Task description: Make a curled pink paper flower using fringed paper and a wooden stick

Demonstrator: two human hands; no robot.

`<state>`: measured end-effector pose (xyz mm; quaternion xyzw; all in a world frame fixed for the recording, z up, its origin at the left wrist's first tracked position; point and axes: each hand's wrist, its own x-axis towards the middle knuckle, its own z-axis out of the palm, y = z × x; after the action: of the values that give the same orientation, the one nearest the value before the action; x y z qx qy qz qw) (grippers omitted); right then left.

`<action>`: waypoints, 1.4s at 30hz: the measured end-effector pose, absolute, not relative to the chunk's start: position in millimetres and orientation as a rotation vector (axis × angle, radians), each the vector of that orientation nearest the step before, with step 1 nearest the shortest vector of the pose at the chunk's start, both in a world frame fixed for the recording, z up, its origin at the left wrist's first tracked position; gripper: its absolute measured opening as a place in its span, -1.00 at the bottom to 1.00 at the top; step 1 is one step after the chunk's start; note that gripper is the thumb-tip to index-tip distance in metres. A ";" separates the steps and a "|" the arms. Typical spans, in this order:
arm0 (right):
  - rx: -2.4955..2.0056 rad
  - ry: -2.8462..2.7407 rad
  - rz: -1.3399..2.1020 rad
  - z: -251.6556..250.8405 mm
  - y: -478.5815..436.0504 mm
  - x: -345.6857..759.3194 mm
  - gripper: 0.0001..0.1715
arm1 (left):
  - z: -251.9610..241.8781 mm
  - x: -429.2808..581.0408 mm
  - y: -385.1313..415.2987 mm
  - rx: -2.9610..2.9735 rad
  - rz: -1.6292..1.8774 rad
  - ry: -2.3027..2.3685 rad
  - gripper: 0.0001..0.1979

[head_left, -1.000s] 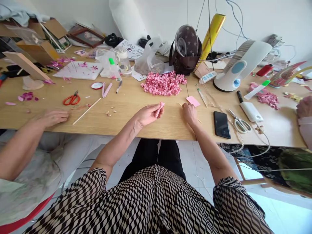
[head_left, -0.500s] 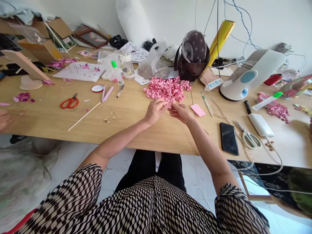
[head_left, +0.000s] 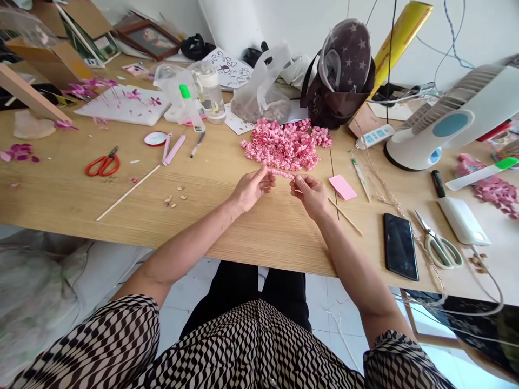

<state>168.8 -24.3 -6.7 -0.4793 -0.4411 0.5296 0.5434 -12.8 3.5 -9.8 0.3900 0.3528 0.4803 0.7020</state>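
A thin, ruffled pink strip [head_left: 281, 173] stretches between my hands, just above the wooden table. My left hand [head_left: 251, 190] pinches one end between thumb and fingers. At the other end, my right hand [head_left: 312, 195] grips the strip with thumb and forefinger. Directly beyond them lies a heap of curly pink petal pieces [head_left: 284, 145]. To the right of my right hand is a small pink paper stack [head_left: 343, 187]. A thin wooden stick [head_left: 346, 217] lies beside my right wrist.
Orange-handled scissors [head_left: 102, 164], a long stick [head_left: 127, 193] and a pen [head_left: 198, 145] lie to the left. On the right are a black phone [head_left: 400, 246], pale-handled scissors [head_left: 443, 248], a white glue gun [head_left: 463, 219] and a fan [head_left: 450, 121]. A water bottle [head_left: 211, 97] stands behind.
My hands have moved apart, and the pink strip now shows stretched between them. The view has shifted closer, and another person's hand at the left edge has gone out of sight.
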 end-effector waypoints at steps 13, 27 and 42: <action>-1.271 -1.282 0.965 -7.0 -25.8 172.0 -0.48 | -10.7 -10.7 1.4 0.825 1.149 0.792 -0.72; -1.253 -1.436 0.946 -6.6 -33.0 159.1 -0.66 | -14.0 -4.7 -10.9 1.333 1.174 0.863 -0.68; -1.259 -1.422 0.952 -2.0 -38.6 155.2 -0.74 | -9.2 -3.9 -14.7 1.282 1.123 0.856 -0.71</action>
<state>155.2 -38.6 -2.0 -0.5176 -0.5846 0.3916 0.4869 -3.9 -14.7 -9.2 0.5482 0.3659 0.4801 0.5789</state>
